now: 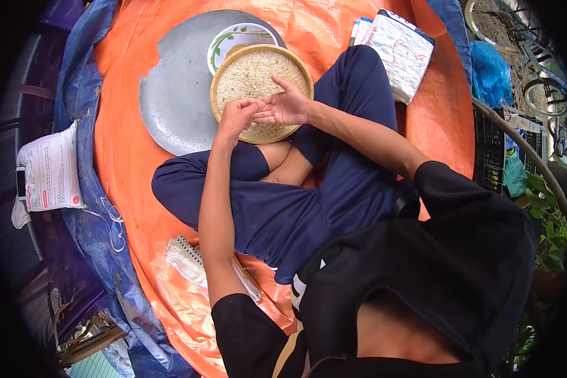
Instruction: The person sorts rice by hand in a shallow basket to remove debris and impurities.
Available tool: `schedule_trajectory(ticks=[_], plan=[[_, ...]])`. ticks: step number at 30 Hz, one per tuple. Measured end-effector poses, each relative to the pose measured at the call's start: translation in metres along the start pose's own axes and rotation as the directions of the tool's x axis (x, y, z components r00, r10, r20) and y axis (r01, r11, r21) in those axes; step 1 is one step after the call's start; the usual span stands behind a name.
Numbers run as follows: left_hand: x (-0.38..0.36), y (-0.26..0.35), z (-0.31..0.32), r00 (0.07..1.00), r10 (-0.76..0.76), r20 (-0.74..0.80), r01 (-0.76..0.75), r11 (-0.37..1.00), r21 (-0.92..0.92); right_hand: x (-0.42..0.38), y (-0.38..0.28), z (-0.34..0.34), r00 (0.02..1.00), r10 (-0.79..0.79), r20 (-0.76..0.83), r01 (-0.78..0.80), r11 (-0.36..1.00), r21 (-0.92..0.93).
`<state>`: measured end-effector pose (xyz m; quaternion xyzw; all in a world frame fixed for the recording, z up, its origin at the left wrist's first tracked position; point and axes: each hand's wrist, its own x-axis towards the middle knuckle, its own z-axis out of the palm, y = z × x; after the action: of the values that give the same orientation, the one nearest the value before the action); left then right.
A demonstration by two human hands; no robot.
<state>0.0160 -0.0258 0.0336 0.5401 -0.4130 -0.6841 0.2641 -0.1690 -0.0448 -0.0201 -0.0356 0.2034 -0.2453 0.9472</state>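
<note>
A round woven bamboo basket full of pale grains that look like rice is propped by my crossed legs. Over the grains, my right hand is held palm up, fingers stretched and thumb apart. The fingers of my left hand are pinched together at the fingers of my right hand; anything between them is too small to make out. Partly covered by the basket, a white bowl with green leaf patterns holds some brownish grains. Both stand on a large grey round tray.
An orange tarp with blue edges lies beneath me. A white printed package is beyond my right knee. A spiral notebook lies by my left elbow. A white bag sits at far left, a black crate at right.
</note>
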Motion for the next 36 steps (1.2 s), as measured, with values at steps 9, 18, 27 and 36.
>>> schedule_trajectory(ticks=[9,18,27,36], plan=[[0.008,-0.016,-0.004,0.965,0.246,-0.088,-0.176,0.863,0.474,-0.002,-0.001,0.000,1.000,0.010,-0.002,-0.010,1.000,0.016],[0.005,-0.002,-0.018,0.988,0.138,-0.073,-0.156,0.899,-0.409,0.001,-0.003,0.003,0.996,0.073,0.059,-0.065,0.991,-0.117],[0.001,0.007,-0.013,0.955,0.231,-0.188,-0.294,0.834,-0.467,-0.001,-0.003,0.000,0.990,0.017,-0.138,-0.039,0.986,-0.164],[0.011,-0.007,-0.020,0.956,0.158,-0.246,-0.248,0.883,-0.399,-0.004,-0.006,0.007,0.952,-0.104,-0.288,-0.051,0.873,-0.485]])
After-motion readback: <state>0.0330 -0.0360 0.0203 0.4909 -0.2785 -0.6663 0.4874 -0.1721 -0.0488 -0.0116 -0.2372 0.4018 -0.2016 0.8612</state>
